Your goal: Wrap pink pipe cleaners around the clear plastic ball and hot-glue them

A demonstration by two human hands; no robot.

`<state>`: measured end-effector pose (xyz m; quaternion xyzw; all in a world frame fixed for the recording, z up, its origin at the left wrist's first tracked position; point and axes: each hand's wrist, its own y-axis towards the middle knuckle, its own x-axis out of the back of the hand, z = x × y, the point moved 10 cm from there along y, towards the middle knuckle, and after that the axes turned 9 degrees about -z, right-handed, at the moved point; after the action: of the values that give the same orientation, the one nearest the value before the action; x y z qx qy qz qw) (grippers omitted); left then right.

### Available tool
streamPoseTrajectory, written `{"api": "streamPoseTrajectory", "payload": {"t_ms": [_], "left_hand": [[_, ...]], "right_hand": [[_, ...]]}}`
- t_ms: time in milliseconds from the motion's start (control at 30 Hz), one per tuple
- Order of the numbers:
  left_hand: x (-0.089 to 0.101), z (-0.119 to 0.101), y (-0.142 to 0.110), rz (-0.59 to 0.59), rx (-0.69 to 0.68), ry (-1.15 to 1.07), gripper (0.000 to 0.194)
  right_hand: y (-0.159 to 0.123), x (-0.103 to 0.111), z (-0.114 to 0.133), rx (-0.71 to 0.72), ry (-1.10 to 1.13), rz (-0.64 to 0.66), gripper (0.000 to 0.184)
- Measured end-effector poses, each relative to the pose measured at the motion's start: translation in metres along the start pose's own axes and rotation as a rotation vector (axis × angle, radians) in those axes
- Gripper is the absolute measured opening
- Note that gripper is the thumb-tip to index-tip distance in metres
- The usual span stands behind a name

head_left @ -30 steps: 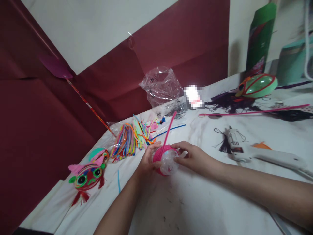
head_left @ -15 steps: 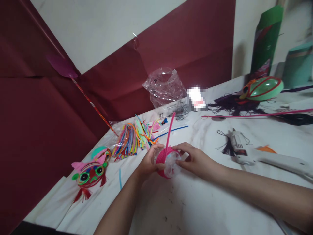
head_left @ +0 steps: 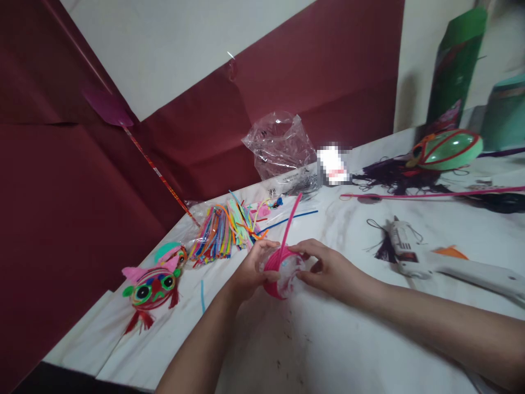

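Observation:
Between my two hands is a clear, round plastic piece point(head_left: 292, 269) with bright pink pipe cleaner point(head_left: 272, 278) wound round its left side. One free length of the pink pipe cleaner point(head_left: 292, 220) sticks up and leans right. My left hand point(head_left: 255, 269) closes round the wound side, thumb across the front. On the other side, my right hand point(head_left: 324, 264) grips the rim with thumb and fingertips. The piece's underside and far side are hidden. Just beyond my left hand lies a bundle of coloured pipe cleaners point(head_left: 215, 235).
A decorated animal face point(head_left: 155, 287) with pink ears lies at the left. On the right are a white glue gun point(head_left: 414, 260), a dark tassel point(head_left: 384, 249) and a green balloon-like form point(head_left: 453, 150). A clear plastic bag point(head_left: 283, 145) stands at the back.
The view has shifted slightly. The upright pink pipe cleaner end leans further right, and the round piece has turned a little in my hands. Both hands keep their hold.

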<state>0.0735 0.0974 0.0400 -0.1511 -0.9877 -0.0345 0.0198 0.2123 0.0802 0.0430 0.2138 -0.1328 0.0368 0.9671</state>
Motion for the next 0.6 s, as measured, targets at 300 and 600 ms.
{"api": "streamPoseTrajectory", "payload": {"t_ms": [300, 600], "left_hand": [[0.018, 0.015, 0.002, -0.277, 0.093, -0.291, 0.060], [0.036, 0.020, 0.001, -0.495, 0.081, -0.421, 0.044]], "right_hand": [[0.006, 0.009, -0.006, -0.124, -0.044, 0.004, 0.037], [-0.008, 0.002, 0.025, 0.304, -0.274, -0.024, 0.035]]}}
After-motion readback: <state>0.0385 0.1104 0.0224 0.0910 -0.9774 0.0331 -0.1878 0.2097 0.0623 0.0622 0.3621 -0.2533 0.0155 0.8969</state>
